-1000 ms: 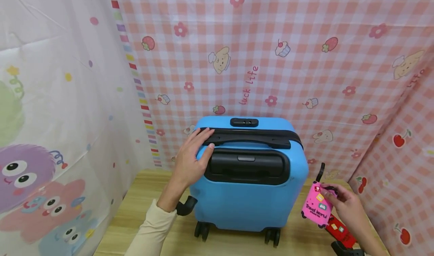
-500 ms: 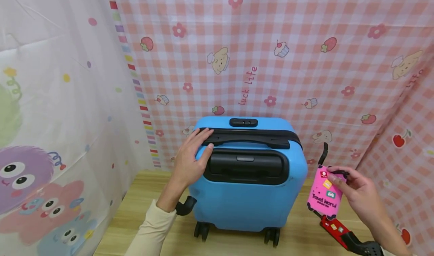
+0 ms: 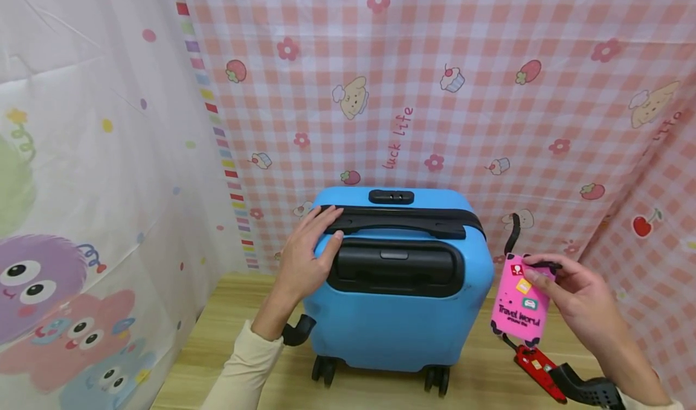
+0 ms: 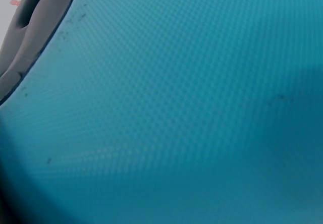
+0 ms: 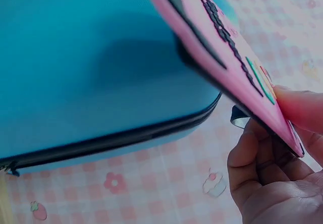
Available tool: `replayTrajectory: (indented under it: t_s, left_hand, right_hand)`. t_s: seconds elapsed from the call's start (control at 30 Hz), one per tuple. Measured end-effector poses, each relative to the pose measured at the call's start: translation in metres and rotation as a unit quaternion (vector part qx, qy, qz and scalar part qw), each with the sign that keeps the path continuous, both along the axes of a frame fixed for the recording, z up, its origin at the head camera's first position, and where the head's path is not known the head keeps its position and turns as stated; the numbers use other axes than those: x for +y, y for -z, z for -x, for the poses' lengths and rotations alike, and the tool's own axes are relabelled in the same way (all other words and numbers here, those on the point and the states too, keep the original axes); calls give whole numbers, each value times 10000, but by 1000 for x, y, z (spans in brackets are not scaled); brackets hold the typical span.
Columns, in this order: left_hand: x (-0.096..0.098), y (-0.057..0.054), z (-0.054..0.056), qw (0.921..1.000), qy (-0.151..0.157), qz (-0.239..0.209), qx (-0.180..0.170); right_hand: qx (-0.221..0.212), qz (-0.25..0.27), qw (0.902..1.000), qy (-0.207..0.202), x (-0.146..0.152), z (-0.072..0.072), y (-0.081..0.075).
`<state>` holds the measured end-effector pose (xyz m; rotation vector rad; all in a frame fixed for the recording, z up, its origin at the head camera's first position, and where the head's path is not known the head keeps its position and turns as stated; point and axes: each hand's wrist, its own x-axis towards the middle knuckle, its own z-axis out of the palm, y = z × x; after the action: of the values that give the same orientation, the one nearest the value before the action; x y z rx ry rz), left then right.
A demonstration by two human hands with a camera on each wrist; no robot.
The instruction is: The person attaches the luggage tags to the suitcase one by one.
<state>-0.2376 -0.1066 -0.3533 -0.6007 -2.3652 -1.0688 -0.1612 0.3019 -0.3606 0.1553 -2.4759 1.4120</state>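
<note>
Left hand: fingers extended and relaxed, laid on the upper left corner of the blue suitcase, over the end of its black trim. Right hand: thumb and fingers pinch the pink luggage tag at its upper right corner, to the right of the suitcase. Suitcase upright on the worktop, 2 wheel sets visible. Red tag on worktop, partly hidden by a black wrist mount. Pink tag: printed face toward head camera, long axis near upright, top leaning right; black strap points up.
</note>
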Motion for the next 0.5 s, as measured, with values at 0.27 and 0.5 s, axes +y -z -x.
replayTrajectory:
  t_s: [0.27,0.5]
  left_hand:
    - [-1,0,0,10000,-9,-16,11]
    - [0,0,0,10000,-4,6,52]
  right_hand:
    - [509,-38,9973,-522,-20,-2,-15]
    - [673,426,9869,-1406,-38,-1,-28]
